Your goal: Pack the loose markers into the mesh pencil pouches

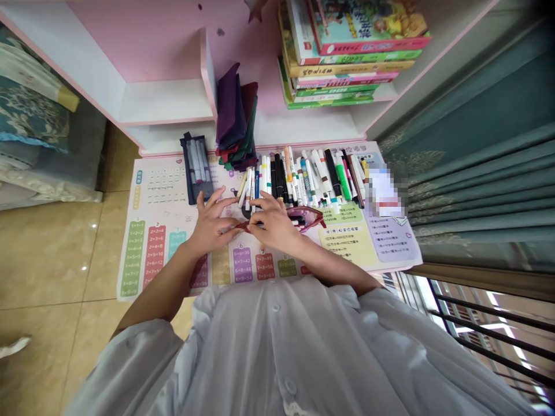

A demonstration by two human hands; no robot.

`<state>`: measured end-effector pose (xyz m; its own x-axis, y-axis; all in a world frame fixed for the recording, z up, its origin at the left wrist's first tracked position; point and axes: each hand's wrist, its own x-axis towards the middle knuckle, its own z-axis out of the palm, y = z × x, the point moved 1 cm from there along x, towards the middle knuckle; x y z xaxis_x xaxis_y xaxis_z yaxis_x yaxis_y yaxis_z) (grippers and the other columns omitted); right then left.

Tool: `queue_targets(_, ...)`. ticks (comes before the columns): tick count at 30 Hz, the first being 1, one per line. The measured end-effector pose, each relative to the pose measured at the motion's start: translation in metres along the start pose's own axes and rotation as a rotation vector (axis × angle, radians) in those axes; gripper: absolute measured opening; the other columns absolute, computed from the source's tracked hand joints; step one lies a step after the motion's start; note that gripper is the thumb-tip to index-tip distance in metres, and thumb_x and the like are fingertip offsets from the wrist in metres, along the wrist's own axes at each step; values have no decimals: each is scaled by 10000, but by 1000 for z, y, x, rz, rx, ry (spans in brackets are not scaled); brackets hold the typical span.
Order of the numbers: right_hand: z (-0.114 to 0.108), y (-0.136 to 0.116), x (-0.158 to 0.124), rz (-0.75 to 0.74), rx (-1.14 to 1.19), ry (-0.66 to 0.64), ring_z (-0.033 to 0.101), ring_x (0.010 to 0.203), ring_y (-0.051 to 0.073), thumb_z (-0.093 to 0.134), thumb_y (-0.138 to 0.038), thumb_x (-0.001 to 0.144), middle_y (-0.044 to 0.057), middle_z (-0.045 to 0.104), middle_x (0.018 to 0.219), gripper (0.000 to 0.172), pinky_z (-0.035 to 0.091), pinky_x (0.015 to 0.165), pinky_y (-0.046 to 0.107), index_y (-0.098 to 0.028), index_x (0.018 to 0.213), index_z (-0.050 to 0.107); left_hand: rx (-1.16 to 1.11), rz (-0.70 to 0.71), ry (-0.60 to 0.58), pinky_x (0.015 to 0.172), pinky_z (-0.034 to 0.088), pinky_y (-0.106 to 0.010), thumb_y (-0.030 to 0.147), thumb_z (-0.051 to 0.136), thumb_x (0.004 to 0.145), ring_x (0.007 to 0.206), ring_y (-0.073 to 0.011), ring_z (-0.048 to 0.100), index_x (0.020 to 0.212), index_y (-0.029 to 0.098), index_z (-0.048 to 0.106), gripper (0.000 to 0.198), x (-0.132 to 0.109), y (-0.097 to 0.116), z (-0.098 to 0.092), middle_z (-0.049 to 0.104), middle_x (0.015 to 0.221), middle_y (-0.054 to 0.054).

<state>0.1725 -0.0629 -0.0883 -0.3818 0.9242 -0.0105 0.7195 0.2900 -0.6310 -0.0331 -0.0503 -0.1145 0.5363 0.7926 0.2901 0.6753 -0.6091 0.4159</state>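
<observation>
My left hand (211, 222) and my right hand (272, 222) meet over the middle of the desk mat (173, 242). Both pinch the edge of a dark red fabric pencil pouch (306, 218) that lies open on the mat and stretches to the right of my right hand. My left fingers are partly spread, with thumb and forefinger closed on the pouch's left end. Just behind my hands lies a long row of several markers and pens (303, 173).
A navy pencil case with pens (197, 167) lies open at the back left. Folded fabric pouches (236, 115) lean on the pink shelf divider. Stacked books (347, 52) fill the shelf. A green curtain (477, 150) hangs on the right.
</observation>
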Motion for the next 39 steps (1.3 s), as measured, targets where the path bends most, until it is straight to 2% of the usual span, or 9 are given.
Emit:
queue_targets(8, 1, 5, -1, -49, -5, 61, 394, 1441, 365, 604, -185, 826, 81, 653, 1316, 188, 256, 1118, 697, -217, 676, 711, 19, 1, -24, 1212, 30, -619, 521, 605, 895, 1485, -337, 315, 798, 335, 790, 280, 0, -2, 0, 644, 1353, -30)
queue_targets(13, 0, 5, -2, -46, -5, 50, 396, 1442, 362, 598, -182, 830, 84, 656, 1318, 196, 246, 1131, 684, -213, 671, 708, 26, 27, -5, 1208, 48, -626, 526, 591, 904, 1484, -337, 322, 806, 341, 793, 292, 1, -2, -1, 648, 1348, -36)
queue_targets(19, -2, 7, -3, -28, -1, 42, 379, 1444, 373, 587, -177, 828, 85, 643, 1327, 201, 226, 1128, 707, -212, 676, 714, 43, -7, -33, 1229, 36, -599, 560, 584, 896, 1496, -335, 300, 771, 337, 791, 329, 2, -2, -2, 640, 1354, -29)
queue_targets(26, -1, 9, -4, -34, -9, 63, 405, 1427, 371, 606, -182, 816, 86, 666, 1290, 185, 250, 1120, 707, -218, 674, 719, 15, 43, 15, 1218, 46, -617, 531, 589, 903, 1485, -344, 317, 767, 328, 786, 314, 1, -3, -2, 635, 1362, -33)
queue_targets(31, -2, 8, -6, -41, -7, 70, 404, 1430, 367, 611, -187, 813, 83, 668, 1292, 178, 231, 1125, 710, -220, 676, 718, -15, 38, 6, 1214, 40, -629, 496, 620, 892, 1487, -346, 308, 767, 321, 781, 269, 1, -2, -3, 628, 1369, -33)
queue_targets(39, -3, 11, -6, -36, -14, 69, 415, 1415, 376, 601, -174, 813, 76, 670, 1273, 192, 241, 1110, 719, -219, 663, 712, 20, 3, -17, 1223, 46, -611, 537, 609, 884, 1491, -340, 304, 739, 309, 778, 319, 1, -3, -3, 635, 1361, -34)
